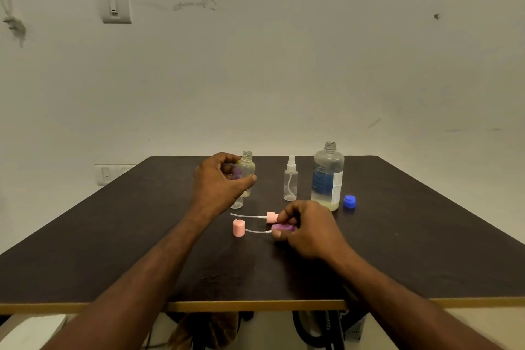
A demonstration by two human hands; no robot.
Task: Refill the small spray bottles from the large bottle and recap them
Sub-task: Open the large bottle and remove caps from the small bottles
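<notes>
The purple spray head [281,227] is pinched at the table surface between the thumb and curled fingers of the right hand [308,231], its thin dip tube [257,231] trailing leftward toward a pink cap [239,228] lying on its side. The open small bottle [246,173] is held upright by the left hand [220,183], thumb across the front and fingers curled behind, with yellowish liquid visible inside; a second clear bottle base [237,202] appears just below that hand, though whether it is touched cannot be told. The spray head is judged light and rigid, best taken by its collar, since the tube is likely to flex and whip if gripped. The small bottle is thin plastic, probably slick and easily squeezed, so a light hold about the body is advised. Both forearms reach forward over the near table edge [255,305], the left extended farther, the right wrist held low. A pink spray head [272,217] with its own tube lies just beside the right fingers. Farther off stand a capped clear spray bottle [290,180], the uncapped large bottle [328,177], nearly drained, and its blue cap [349,202].
</notes>
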